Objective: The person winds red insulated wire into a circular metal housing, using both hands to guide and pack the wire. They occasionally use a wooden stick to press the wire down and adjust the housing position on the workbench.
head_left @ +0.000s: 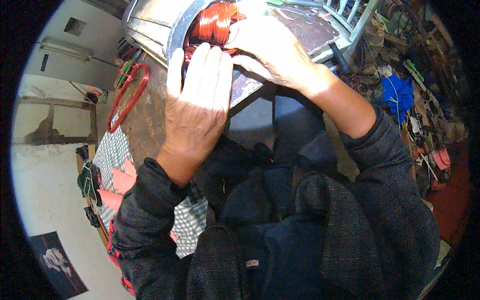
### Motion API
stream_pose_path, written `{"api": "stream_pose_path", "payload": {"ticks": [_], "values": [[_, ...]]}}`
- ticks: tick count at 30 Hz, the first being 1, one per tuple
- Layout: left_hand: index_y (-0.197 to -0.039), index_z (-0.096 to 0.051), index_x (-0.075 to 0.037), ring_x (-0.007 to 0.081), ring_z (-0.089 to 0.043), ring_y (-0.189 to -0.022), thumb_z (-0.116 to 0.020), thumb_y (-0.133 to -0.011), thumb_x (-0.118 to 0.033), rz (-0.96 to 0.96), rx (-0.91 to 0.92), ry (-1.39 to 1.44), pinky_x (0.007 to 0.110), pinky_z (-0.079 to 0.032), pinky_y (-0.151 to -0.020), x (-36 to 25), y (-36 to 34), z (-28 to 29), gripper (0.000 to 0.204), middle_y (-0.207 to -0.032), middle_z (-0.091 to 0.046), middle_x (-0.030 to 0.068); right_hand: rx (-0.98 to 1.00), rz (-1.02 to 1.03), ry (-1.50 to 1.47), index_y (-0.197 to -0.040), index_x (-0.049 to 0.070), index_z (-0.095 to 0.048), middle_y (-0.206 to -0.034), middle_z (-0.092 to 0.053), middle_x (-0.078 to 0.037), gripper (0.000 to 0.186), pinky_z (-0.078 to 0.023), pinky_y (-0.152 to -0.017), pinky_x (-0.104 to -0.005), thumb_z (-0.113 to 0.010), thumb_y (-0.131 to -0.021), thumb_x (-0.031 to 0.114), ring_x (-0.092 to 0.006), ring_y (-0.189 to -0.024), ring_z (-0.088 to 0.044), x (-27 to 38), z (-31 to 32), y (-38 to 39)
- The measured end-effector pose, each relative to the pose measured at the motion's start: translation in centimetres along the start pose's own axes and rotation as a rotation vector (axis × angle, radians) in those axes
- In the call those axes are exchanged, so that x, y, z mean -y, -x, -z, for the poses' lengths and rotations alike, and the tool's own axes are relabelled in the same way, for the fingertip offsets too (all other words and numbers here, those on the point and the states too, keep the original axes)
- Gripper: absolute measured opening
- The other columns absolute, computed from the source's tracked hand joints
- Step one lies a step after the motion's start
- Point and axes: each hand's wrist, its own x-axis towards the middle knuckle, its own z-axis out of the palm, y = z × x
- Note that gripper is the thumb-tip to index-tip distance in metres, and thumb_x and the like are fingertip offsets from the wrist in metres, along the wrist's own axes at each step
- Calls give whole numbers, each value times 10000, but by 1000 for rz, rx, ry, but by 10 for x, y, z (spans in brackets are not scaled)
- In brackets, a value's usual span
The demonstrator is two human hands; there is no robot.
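Observation:
A motor stator [174,34] with a thick grey metal ring lies at the top of the head view. Inside its opening sits a shiny orange-red copper wire coil [214,22]. My left hand [200,95] has its fingers stretched out, their tips resting on the lower wires at the near edge of the ring. From the right, my right hand [275,50] reaches to the coil, with curled fingers on the wires and the thumb lower down. Strong light washes out the right fingertips, and the stator's inside is partly hidden behind both hands.
A loop of red wire [131,97] lies left on the brown worktop [152,107]. Scissors [307,19] and other hand tools lie beyond my right hand. A checked cloth [112,152] with pink pieces is at lower left. Clutter and a blue cloth [397,92] fill the right side.

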Motion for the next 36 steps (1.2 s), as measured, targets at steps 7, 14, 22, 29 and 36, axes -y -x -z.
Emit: {"api": "stream_pose_path", "payload": {"ticks": [7, 14, 22, 29, 36], "values": [[-1388, -629, -1, 296, -579, -1344, -601, -919, -211, -43, 15, -106, 566, -305, -1247, 16, 6, -7, 515, -1355, -657, 161, 107, 95, 34, -1204, 98, -719, -1192, -724, -107, 365, -555, -1002, -439, -821, -858, 150, -314, -1152, -694, -2, -7, 19], [-1297, -659, 20, 320, -613, -1281, -600, -915, -226, -299, 3, 3, 522, -390, -1218, 43, 22, -21, 459, -1281, -683, 171, 173, 30, 84, -1334, 57, -669, -1273, -702, -142, 503, -510, -1070, -457, -778, -843, 40, -350, -1233, -655, 15, -15, 33], [-1253, -618, 14, 355, -562, -1312, -588, -928, -197, -431, -29, 158, 542, -390, -1224, 43, 40, -22, 389, -1267, -617, 187, 127, -186, 15, -1242, 69, -710, -1136, -715, -132, 326, -493, -1040, -454, -748, -929, 149, -357, -1111, -656, 37, -5, 3], [-1195, -641, 7, 326, -583, -1280, -599, -914, -193, -426, 36, 164, 538, -396, -1218, 41, 49, -5, 348, -1217, -629, 162, 268, -280, -61, -1054, 46, -745, -1028, -735, -109, 235, -517, -963, -429, -663, -1009, 261, -314, -999, -675, 27, -9, -20], [-1259, -644, 3, 331, -597, -1299, -612, -914, -171, -314, -66, 168, 552, -395, -1217, 49, 44, 11, 388, -1278, -640, 168, -23, -277, -69, -1045, 73, -771, -996, -740, -98, 143, -558, -901, -403, -736, -957, 180, -294, -996, -700, 31, -16, -14]]}}
